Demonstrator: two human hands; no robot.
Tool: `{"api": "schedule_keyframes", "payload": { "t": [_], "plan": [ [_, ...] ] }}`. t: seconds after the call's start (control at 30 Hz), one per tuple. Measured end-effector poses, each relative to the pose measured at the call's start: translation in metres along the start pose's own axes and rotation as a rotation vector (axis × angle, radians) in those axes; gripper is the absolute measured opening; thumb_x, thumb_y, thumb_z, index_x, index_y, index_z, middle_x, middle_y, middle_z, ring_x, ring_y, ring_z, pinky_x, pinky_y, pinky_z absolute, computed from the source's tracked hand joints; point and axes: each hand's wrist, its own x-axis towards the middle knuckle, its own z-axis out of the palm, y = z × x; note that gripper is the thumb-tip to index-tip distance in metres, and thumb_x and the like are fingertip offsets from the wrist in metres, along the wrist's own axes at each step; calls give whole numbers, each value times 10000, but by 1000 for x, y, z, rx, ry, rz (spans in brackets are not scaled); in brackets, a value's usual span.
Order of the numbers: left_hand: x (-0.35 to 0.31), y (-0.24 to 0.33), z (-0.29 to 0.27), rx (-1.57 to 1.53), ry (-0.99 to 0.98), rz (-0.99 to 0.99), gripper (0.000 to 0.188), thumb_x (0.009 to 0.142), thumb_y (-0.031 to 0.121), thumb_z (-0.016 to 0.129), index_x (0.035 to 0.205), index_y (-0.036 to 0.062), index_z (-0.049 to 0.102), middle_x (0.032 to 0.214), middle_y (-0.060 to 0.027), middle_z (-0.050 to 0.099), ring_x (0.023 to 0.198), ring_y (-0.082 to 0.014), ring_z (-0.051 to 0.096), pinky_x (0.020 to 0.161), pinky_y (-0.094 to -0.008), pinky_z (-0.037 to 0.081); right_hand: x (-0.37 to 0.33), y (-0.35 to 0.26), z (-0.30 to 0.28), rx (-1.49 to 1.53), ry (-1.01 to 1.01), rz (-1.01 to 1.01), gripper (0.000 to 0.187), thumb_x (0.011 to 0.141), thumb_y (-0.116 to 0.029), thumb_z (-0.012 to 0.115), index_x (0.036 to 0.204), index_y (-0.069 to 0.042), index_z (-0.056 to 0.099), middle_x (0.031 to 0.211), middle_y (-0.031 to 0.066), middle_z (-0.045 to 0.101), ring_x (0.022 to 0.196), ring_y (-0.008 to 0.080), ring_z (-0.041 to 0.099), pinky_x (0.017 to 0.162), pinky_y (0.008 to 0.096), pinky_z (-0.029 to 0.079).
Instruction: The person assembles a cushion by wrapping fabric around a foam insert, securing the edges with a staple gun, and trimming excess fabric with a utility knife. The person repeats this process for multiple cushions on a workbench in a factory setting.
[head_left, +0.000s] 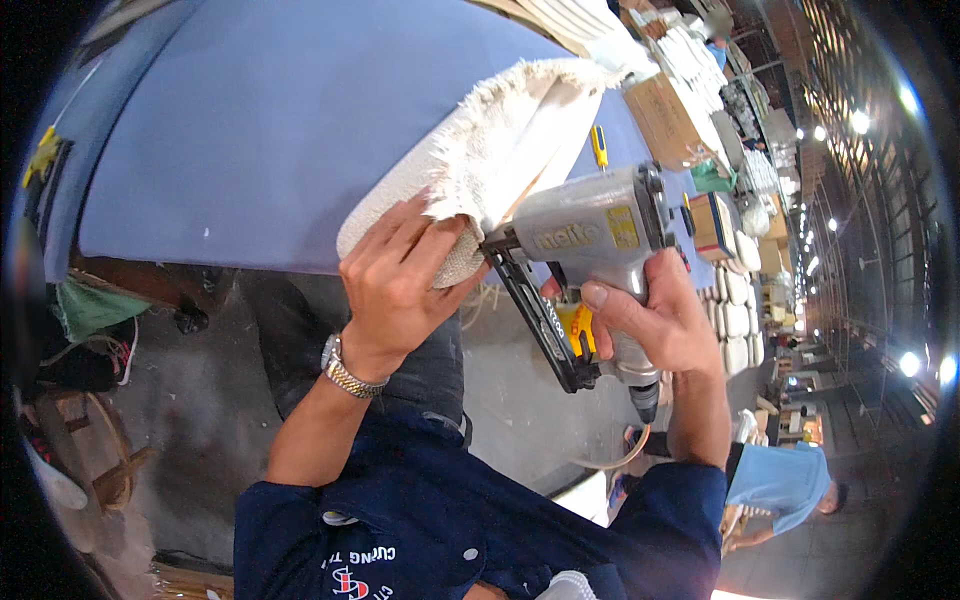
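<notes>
A pneumatic staple gun (585, 225), grey with a long black magazine, is in my right hand (670, 315), whose fingers wrap round its handle. Its nose touches the edge of a cushioned panel (400, 190) covered in cream woven fabric with frayed edges. My left hand (395, 275) closes on the near end of that panel, pressing the folded fabric beside the nose. The panel lies tilted on a blue-covered table (240, 130). Under the fabric folds, the contact point of the nose is partly hidden.
An air hose (632, 452) runs from the gun's handle. A yellow-handled tool (599, 146) lies beyond the panel. Cardboard boxes (668, 120) and stacked pale cushions (735, 320) stand to the right. Another person in a light blue shirt (775, 475) is at the lower right.
</notes>
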Motion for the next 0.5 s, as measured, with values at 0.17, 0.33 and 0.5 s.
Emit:
{"api": "schedule_keyframes", "payload": {
  "t": [0.17, 0.33, 0.5],
  "plan": [
    [5, 0, -1, -18, 38, -43, 412, 714, 346, 901, 966, 55, 753, 947, -158, 751, 966, -341, 735, 839, -420, 589, -13, 3, -2, 123, 32, -103, 558, 957, 28, 606, 1455, 12, 354, 1094, 127, 686, 594, 105, 575, 536, 253, 477],
    [4, -1, -3, -22, 40, -50, 469, 695, 358, 905, 1016, 47, 761, 972, -172, 752, 980, -346, 735, 846, -420, 590, -17, 10, -2, 136, 45, -130, 553, 947, 31, 635, 1435, -6, 379, 1089, 114, 680, 612, 89, 580, 534, 246, 472],
    [2, 3, -6, -27, -9, -58, 494, 657, 288, 923, 1050, 41, 753, 1016, -180, 749, 996, -345, 731, 852, -415, 590, -16, 15, -1, 75, 21, -124, 567, 944, -4, 670, 1427, -19, 373, 1078, 99, 670, 609, 84, 568, 529, 243, 459]
  ]
}}
